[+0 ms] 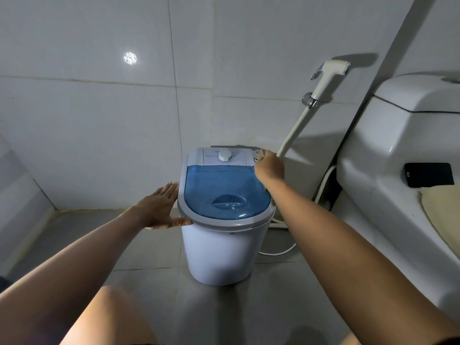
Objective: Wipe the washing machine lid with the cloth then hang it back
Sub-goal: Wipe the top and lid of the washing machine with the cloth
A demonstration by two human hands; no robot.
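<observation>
Centrally, a small white plastic washing machine [219, 255] with a rounded tub body stands on the grey tiled floor [74, 235], backed against the pale tiled wall [99, 120]. Its translucent blue plastic lid [224, 190], set in a grey rim, lies closed and flat; a moulded finger recess sits toward the lid's 6 o'clock edge. At the lid's 12 o'clock is a white control panel with a round white dial [225, 155].

Right hand [270, 166]: at the machine's 1 o'clock corner, fingers curled over a small pale piece of cloth [260, 152]; only a scrap of it shows past the knuckles, touching the panel's right end. Grip reads as closed around the cloth. The cloth's full shape is hidden.

Left hand [159, 207]: at the lid's 9 o'clock, fingers straight and together, palm flat toward the grey rim, thumb tip touching the rim at about 7 o'clock. It holds nothing.

Outward from the machine:
- 1 to 2 o'clock: a white bidet sprayer [328, 78] with a chrome lever, in a wall bracket, its cream hose [293, 130] running down behind the right hand.
- 3 o'clock: a white ceramic toilet [398, 150] with cistern; a black phone-like slab [429, 174] lies on it, with a cream cushion or cover [445, 215] just beside it at the frame edge.
- 4 o'clock: a white cord [278, 252] on the floor beside the tub base.
- 10 o'clock, high on the wall: a bright round light reflection [130, 58].
- 6 o'clock: the person's bare knee [112, 317], near the frame bottom.
</observation>
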